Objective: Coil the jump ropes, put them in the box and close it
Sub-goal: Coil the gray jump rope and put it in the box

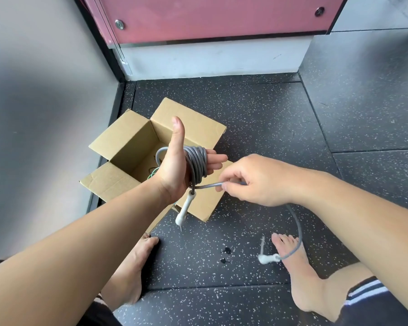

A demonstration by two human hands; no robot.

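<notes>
One wide-angle head view looks steeply down, close above the left hand [174,165] and right hand [252,182], onto the box [132,147] and floor [269,114].

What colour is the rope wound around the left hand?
The rope is grey, seen in the head view.

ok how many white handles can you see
2. One handle hangs below the left hand, in front of the box; the other is low by the right foot. More may be hidden in the box.
</notes>
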